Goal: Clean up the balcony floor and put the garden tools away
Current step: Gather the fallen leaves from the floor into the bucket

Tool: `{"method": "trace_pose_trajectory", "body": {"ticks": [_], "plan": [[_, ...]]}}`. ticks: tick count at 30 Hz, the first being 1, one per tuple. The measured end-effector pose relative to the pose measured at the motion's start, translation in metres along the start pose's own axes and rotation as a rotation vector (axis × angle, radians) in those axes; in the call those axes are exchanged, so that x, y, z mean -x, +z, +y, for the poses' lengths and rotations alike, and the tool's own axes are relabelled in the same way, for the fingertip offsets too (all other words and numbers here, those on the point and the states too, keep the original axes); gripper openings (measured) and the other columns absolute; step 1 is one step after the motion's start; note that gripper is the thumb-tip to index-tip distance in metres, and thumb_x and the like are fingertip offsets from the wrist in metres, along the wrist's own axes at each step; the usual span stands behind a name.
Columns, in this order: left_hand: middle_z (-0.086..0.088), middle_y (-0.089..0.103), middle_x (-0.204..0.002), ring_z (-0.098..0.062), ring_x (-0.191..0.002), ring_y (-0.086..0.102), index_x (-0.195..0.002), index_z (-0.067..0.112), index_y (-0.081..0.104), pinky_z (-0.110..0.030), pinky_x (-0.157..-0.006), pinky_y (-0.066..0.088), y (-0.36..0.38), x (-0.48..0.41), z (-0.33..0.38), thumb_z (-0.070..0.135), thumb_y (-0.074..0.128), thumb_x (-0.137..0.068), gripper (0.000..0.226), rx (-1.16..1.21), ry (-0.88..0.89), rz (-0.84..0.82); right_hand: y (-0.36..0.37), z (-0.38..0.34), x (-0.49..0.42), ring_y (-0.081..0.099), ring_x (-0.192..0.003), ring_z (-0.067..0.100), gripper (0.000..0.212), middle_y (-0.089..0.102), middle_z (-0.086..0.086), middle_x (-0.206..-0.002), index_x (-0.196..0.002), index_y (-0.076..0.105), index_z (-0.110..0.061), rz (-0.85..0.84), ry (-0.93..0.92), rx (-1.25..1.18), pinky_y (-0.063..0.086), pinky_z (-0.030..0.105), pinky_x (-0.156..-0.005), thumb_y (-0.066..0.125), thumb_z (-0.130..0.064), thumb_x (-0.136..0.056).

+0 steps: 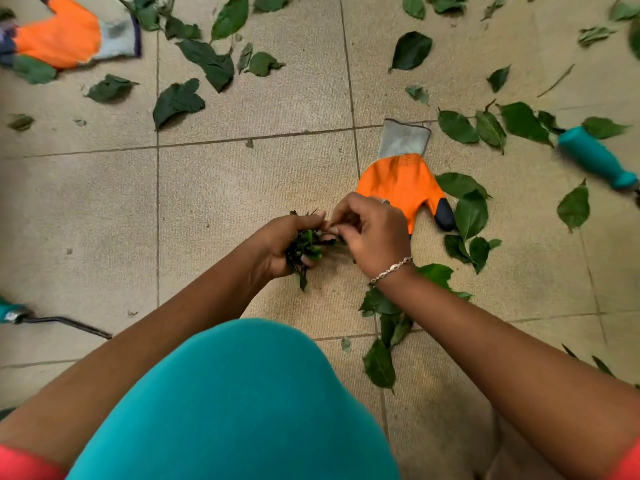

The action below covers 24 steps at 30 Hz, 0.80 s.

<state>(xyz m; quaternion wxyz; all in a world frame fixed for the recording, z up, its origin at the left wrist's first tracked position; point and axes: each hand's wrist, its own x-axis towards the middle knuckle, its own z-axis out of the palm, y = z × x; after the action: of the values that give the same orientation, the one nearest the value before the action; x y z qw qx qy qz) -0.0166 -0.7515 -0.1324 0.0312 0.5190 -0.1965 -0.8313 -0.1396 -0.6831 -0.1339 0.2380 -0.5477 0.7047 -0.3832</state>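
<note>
The left hand [277,245] is curled around a bunch of leaves [306,247] over the tiled floor [242,181]. The right hand [374,233], fingers bent, pinches at the top of that bunch. Just beyond the right hand lies an orange glove [403,181] — a second orange glove [59,36] sits far left. Loose leaves [469,216] litter the tiles. One teal-handled tool [594,161] lies at the right edge — another tool [52,320] at the left.

Two orange gloves [403,181], two teal-handled tools [594,157], one bracelet [389,270], and dozens of leaves [178,100].
</note>
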Motion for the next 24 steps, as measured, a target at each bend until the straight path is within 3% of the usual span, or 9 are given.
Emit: {"method": "trace_pose_trajectory", "body": {"ticks": [4, 6, 10, 13, 17, 20, 22, 24], "plan": [[-0.002, 0.05, -0.055, -0.008, -0.044, 0.04, -0.078, 0.01, 0.049, -0.013, -0.035, 0.027, 0.01, -0.003, -0.004, 0.014, 0.034, -0.098, 0.025, -0.1, -0.018, -0.066, -0.003, 0.008, -0.004, 0.052, -0.083, 0.03, 0.005, 0.06, 0.008, -0.078, -0.069, 0.067, -0.011, -0.147, -0.12, 0.2, 0.042, 0.034, -0.071, 0.068, -0.015, -0.066], [-0.001, 0.048, -0.052, -0.009, -0.041, 0.039, -0.076, 0.01, 0.048, -0.012, -0.035, 0.027, 0.009, -0.008, -0.006, 0.018, 0.035, -0.1, 0.029, -0.113, -0.015, -0.032, -0.022, 0.02, 0.001, 0.051, -0.089, 0.027, 0.024, 0.056, 0.012, -0.091, -0.082, 0.07, -0.008, -0.253, -0.145, 0.202, 0.04, 0.031, -0.074, 0.065, -0.031, -0.075], [0.004, 0.04, -0.048, -0.008, -0.038, 0.034, -0.067, 0.015, 0.042, -0.012, -0.034, 0.026, 0.003, -0.014, -0.003, 0.028, 0.036, -0.101, 0.037, -0.08, -0.002, -0.018, -0.076, 0.065, 0.041, 0.05, -0.095, 0.027, 0.043, 0.054, 0.017, -0.104, -0.105, 0.064, -0.003, -0.34, -0.396, 0.382, 0.042, 0.033, -0.08, 0.046, -0.04, -0.092], [0.004, 0.04, -0.049, -0.008, -0.039, 0.034, -0.066, 0.015, 0.041, -0.011, -0.034, 0.026, 0.005, -0.018, -0.003, 0.029, 0.035, -0.101, 0.038, -0.097, -0.021, -0.033, -0.093, 0.094, 0.09, 0.039, -0.12, 0.035, 0.078, 0.04, 0.019, -0.129, -0.129, 0.047, -0.012, -0.524, -0.362, 0.595, 0.044, 0.052, -0.096, 0.034, -0.073, -0.082], [0.004, 0.039, -0.049, -0.007, -0.037, 0.033, -0.067, 0.016, 0.04, -0.012, -0.034, 0.025, 0.01, -0.022, 0.0, 0.03, 0.033, -0.101, 0.038, -0.126, -0.02, -0.039, -0.063, 0.093, 0.123, 0.017, -0.135, 0.044, 0.108, 0.019, 0.021, -0.147, -0.146, 0.016, -0.029, -0.637, -0.341, 0.757, 0.015, 0.073, -0.098, 0.027, -0.092, -0.06], [0.005, 0.04, -0.048, -0.005, -0.035, 0.033, -0.068, 0.016, 0.039, -0.012, -0.032, 0.026, 0.01, -0.024, 0.005, 0.031, 0.031, -0.102, 0.038, -0.113, -0.002, -0.026, -0.034, 0.08, 0.127, 0.012, -0.136, 0.047, 0.1, 0.015, 0.02, -0.15, -0.146, 0.018, -0.034, -0.61, -0.377, 0.756, 0.009, 0.076, -0.097, 0.027, -0.089, -0.062], [0.004, 0.041, -0.048, -0.005, -0.035, 0.033, -0.068, 0.015, 0.04, -0.012, -0.032, 0.027, 0.011, -0.025, 0.009, 0.031, 0.031, -0.102, 0.038, -0.098, 0.0, -0.014, -0.026, 0.079, 0.13, 0.016, -0.136, 0.046, 0.078, 0.021, 0.017, -0.149, -0.139, 0.031, -0.035, -0.577, -0.466, 0.74, 0.009, 0.073, -0.099, 0.028, -0.079, -0.074], [0.004, 0.041, -0.048, -0.005, -0.035, 0.034, -0.068, 0.015, 0.04, -0.012, -0.032, 0.027, 0.015, -0.024, 0.015, 0.03, 0.031, -0.102, 0.039, -0.093, -0.003, -0.012, -0.027, 0.083, 0.125, 0.033, -0.128, 0.037, 0.045, 0.04, 0.014, -0.138, -0.123, 0.045, -0.029, -0.46, -0.574, 0.646, 0.025, 0.061, -0.099, 0.039, -0.054, -0.087]]}}
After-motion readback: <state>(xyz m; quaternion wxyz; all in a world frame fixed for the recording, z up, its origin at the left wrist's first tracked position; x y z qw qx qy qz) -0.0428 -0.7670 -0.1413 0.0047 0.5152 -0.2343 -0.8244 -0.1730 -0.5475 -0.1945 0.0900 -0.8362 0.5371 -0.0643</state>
